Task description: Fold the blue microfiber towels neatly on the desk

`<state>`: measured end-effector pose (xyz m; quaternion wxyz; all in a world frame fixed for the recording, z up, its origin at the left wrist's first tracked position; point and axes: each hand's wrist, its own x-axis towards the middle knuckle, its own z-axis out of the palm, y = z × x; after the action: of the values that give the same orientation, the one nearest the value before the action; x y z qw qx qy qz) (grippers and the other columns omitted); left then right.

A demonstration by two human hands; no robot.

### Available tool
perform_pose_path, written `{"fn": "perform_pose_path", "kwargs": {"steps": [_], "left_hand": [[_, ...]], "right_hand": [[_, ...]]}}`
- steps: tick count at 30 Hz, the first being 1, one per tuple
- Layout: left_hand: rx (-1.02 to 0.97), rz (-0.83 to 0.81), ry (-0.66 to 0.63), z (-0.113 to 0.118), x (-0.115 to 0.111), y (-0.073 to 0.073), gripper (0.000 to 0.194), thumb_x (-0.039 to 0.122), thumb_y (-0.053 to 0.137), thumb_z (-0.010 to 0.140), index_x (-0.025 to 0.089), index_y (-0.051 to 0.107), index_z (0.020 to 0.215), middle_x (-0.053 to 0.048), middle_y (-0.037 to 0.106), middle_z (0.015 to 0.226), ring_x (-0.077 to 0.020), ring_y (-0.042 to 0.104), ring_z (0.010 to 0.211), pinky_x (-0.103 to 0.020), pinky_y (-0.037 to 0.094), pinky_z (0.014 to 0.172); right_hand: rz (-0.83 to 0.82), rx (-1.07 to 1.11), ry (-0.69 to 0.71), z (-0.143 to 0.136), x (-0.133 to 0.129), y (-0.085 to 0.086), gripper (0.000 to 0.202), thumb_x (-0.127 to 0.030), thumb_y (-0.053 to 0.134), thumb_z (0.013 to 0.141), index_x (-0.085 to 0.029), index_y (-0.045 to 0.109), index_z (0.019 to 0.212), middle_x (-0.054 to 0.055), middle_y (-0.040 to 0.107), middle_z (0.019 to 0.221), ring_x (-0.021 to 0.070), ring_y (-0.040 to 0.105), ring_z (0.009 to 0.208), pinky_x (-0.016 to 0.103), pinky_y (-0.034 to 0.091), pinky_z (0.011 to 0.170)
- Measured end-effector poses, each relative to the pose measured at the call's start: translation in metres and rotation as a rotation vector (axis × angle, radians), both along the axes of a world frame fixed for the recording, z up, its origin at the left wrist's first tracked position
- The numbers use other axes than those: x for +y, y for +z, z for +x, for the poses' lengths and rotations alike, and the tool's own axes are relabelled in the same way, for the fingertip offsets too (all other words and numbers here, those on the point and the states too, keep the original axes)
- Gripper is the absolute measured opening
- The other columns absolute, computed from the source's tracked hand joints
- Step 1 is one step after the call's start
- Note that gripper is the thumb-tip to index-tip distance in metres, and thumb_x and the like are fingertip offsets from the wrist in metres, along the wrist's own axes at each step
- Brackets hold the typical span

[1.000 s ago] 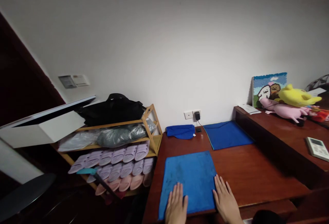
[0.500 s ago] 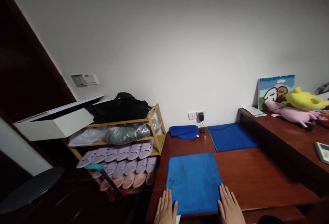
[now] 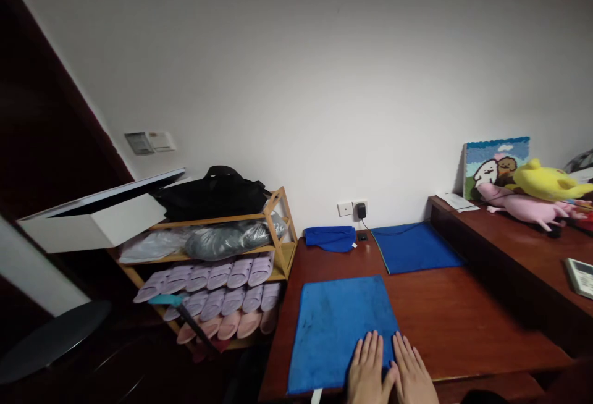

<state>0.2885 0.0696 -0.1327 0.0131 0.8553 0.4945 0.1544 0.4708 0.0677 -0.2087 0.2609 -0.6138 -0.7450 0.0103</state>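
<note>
A light-blue cloth with dark smudges lies spread flat on the brown wooden table, a white tag sticking out at its near edge. My left hand rests flat on the cloth's near right part, fingers stretched out. Right beside it, my right hand lies flat at the cloth's right edge, fingers also stretched, partly over the bare wood. The two thumbs meet or nearly meet. Neither hand grips anything. Part of the near right corner is hidden under the hands.
A folded dark-blue cloth and a flat blue cloth lie by the wall, near a plugged-in adapter. Left stands a shoe rack with slippers and a black bag. Plush toys and a calculator sit on the raised right ledge.
My left hand has moved right from the cloth's left edge to beside my right hand. The cloth's near left corner has shifted slightly left. My right hand has stayed almost in place.
</note>
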Motion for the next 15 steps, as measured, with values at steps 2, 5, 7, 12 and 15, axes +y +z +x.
{"fn": "perform_pose_path", "kwargs": {"steps": [2, 5, 7, 12, 15], "left_hand": [[0.01, 0.017, 0.095, -0.035, -0.001, -0.007, 0.064, 0.05, 0.038, 0.107, 0.03, 0.023, 0.165, 0.001, 0.033, 0.168, -0.0261, 0.04, 0.153, -0.045, 0.041, 0.126], [0.037, 0.031, 0.315, -0.102, -0.005, -0.009, 0.06, 0.05, 0.035, 0.107, 0.028, 0.034, 0.163, -0.001, 0.04, 0.166, -0.0273, 0.042, 0.152, -0.049, 0.041, 0.124], [0.052, 0.029, 0.47, -0.144, -0.009, -0.006, 0.061, 0.05, 0.032, 0.107, 0.026, 0.037, 0.162, -0.003, 0.041, 0.166, -0.0275, 0.041, 0.153, -0.051, 0.04, 0.125], [0.035, 0.027, 0.541, -0.189, -0.015, -0.002, 0.064, 0.051, 0.032, 0.105, 0.023, 0.036, 0.163, -0.003, 0.039, 0.167, -0.0266, 0.039, 0.154, -0.049, 0.038, 0.126], [0.026, 0.063, 0.528, -0.185, -0.016, -0.003, 0.062, 0.046, 0.032, 0.106, 0.023, 0.037, 0.163, -0.003, 0.04, 0.166, -0.0257, 0.041, 0.153, -0.048, 0.039, 0.126]], "right_hand": [[0.006, 0.01, -0.003, -0.001, 0.0, 0.002, 0.061, -0.052, 0.029, 0.104, -0.025, 0.055, 0.153, 0.005, 0.051, 0.159, 0.0327, 0.048, 0.147, 0.052, 0.045, 0.118], [0.007, 0.02, -0.019, -0.003, -0.002, 0.006, 0.065, -0.055, 0.027, 0.105, -0.022, 0.055, 0.153, 0.007, 0.05, 0.159, 0.033, 0.048, 0.147, 0.052, 0.045, 0.119], [-0.009, 0.016, -0.03, -0.004, -0.005, 0.008, 0.067, -0.056, 0.026, 0.105, -0.02, 0.055, 0.153, 0.007, 0.049, 0.16, 0.0328, 0.047, 0.148, 0.052, 0.044, 0.12], [-0.128, -0.041, -0.033, -0.004, -0.005, 0.025, 0.069, -0.055, 0.023, 0.104, -0.018, 0.052, 0.155, 0.006, 0.044, 0.163, 0.0317, 0.042, 0.151, 0.054, 0.039, 0.123], [-0.202, -0.065, -0.053, -0.006, 0.014, 0.057, 0.07, -0.054, 0.02, 0.105, -0.017, 0.045, 0.159, 0.006, 0.04, 0.165, 0.0298, 0.036, 0.154, 0.054, 0.033, 0.126]]}}
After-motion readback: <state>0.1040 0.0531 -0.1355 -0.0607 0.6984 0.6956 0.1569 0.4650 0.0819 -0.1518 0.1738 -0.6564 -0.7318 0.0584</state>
